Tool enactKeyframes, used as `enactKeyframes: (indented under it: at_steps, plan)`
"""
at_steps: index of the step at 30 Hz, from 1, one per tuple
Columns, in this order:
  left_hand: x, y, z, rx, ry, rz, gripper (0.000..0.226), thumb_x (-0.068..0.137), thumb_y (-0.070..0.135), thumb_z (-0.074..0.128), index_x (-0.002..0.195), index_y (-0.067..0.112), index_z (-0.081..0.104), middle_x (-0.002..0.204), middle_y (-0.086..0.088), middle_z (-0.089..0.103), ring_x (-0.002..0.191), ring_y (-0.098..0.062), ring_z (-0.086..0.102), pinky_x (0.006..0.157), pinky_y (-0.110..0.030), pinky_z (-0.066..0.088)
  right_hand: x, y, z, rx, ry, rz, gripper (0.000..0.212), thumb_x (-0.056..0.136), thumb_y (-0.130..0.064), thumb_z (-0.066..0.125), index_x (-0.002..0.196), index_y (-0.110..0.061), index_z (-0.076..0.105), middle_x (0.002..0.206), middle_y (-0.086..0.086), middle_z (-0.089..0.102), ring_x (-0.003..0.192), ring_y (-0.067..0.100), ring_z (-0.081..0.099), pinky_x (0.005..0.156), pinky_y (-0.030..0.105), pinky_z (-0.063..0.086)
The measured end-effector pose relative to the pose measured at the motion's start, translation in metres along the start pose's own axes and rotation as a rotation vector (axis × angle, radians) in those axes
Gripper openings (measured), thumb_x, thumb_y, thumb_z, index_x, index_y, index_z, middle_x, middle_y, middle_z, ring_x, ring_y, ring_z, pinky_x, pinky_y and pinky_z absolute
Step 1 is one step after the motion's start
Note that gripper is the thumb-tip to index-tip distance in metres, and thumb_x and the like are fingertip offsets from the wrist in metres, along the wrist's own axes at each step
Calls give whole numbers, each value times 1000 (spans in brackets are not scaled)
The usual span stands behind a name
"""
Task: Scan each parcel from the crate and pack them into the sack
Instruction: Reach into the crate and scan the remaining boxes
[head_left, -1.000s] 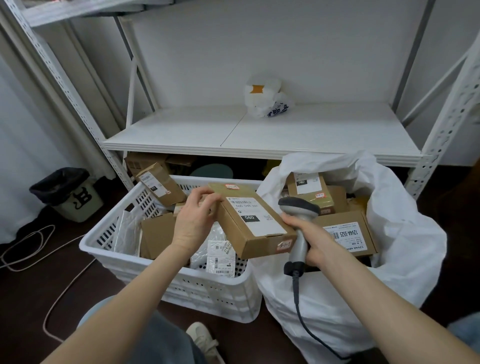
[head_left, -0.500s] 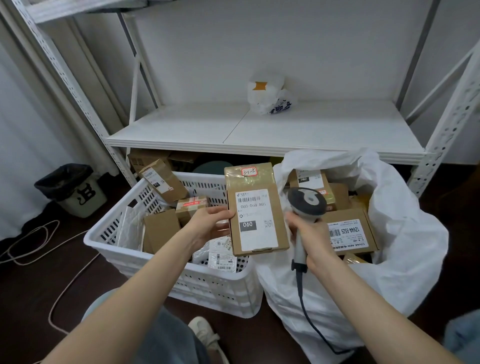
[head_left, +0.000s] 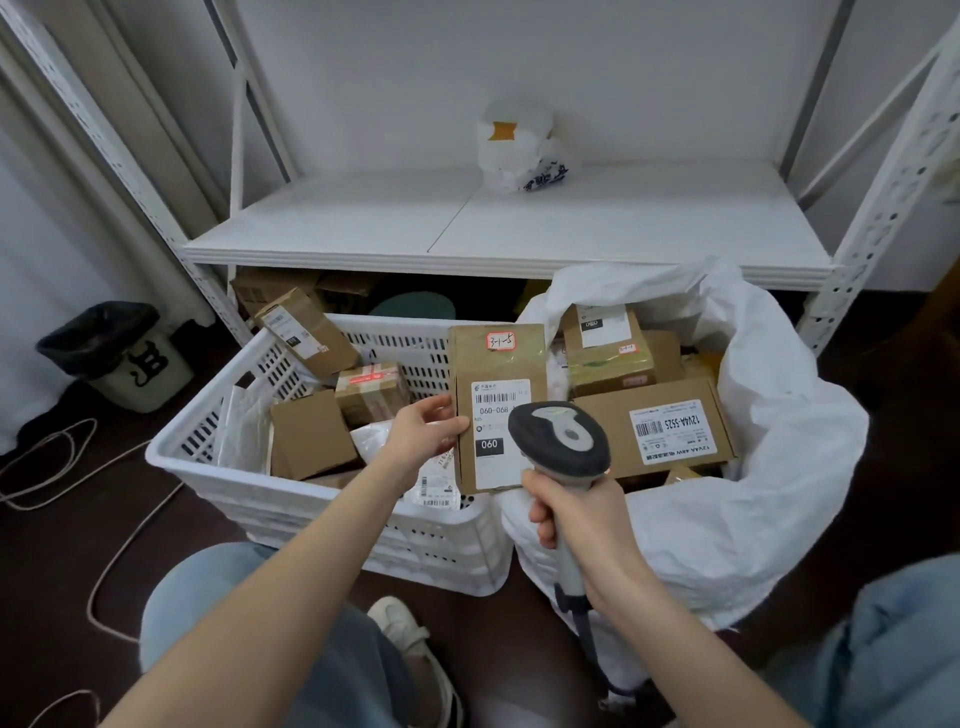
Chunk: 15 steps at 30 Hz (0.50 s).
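My left hand (head_left: 425, 432) grips the left edge of a brown cardboard parcel (head_left: 493, 374), held upright above the crate's right end with its white barcode label facing me. My right hand (head_left: 574, 512) holds a grey handheld scanner (head_left: 560, 435), whose head overlaps the parcel's lower right corner. The white slotted crate (head_left: 291, 499) on the floor holds several more boxes and plastic mailers. To its right the open white sack (head_left: 769, 467) contains several boxed parcels, one flat box (head_left: 660, 431) lying label-up on top.
A white metal shelf (head_left: 509, 228) stands behind, with a crumpled plastic bag (head_left: 519, 150) on it. More boxes sit under the shelf. A small lined bin (head_left: 119, 358) is at left, and cords trail over the dark floor. My knees and one shoe are below.
The parcel was turned from lying tilted to standing upright with its label towards me. The scanner rose and swung in front of the label's lower right.
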<state>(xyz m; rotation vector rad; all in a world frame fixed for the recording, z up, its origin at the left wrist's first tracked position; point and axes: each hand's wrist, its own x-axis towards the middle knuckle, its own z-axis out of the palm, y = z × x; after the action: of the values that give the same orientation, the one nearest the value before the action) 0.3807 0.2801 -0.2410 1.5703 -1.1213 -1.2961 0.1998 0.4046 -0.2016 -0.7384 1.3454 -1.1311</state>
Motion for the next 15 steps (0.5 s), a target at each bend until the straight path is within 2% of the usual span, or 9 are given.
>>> enactKeyframes:
  at_steps: [8,15]
  plan:
    - [0,-3,4,6,-2,11,47,85,0,68,129,6,54,104,-4,66,92,-17,65,65,-21,52,-16,6,5,-42,-7,43,31,82,-11,71,52,-9,60,47,3,56,40,12,46,50,27,42]
    - [0,-3,5,24,5,22,47,85,2,68,129,7,54,113,-9,66,97,-20,65,66,-21,52,-22,4,6,-36,-18,78,34,83,-9,69,51,-10,58,42,0,52,37,11,43,47,25,39]
